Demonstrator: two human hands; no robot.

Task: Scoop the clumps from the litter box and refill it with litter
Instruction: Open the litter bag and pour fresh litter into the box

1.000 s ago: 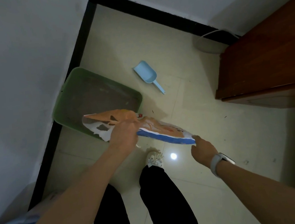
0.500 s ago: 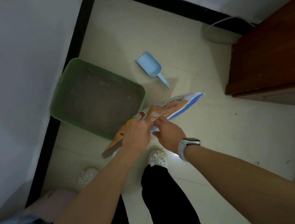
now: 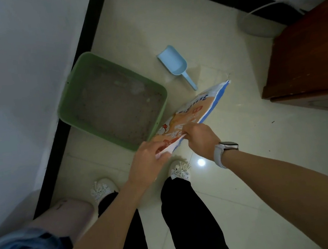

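Note:
A green litter box (image 3: 65,107) with grey litter inside sits on the floor against the left wall. A light blue scoop (image 3: 174,65) lies on the tiles just right of it. Both hands hold an orange, white and blue litter bag (image 3: 196,108) above the floor by the box's near right corner. My left hand (image 3: 146,163) pinches the bag's near end. My right hand (image 3: 201,138) grips the bag's edge close beside it. The bag looks flat and stretches away to the upper right.
A brown wooden cabinet (image 3: 312,58) stands at the right. A pale round object (image 3: 258,23) with a white cable sits in the far corner. A pink bin (image 3: 67,217) with a blue bag stands at the lower left. My feet stand just behind the hands.
The bag swung from over the litter box round to the right, off the box. My right hand moved from the bag's far end to its near end, beside my left hand.

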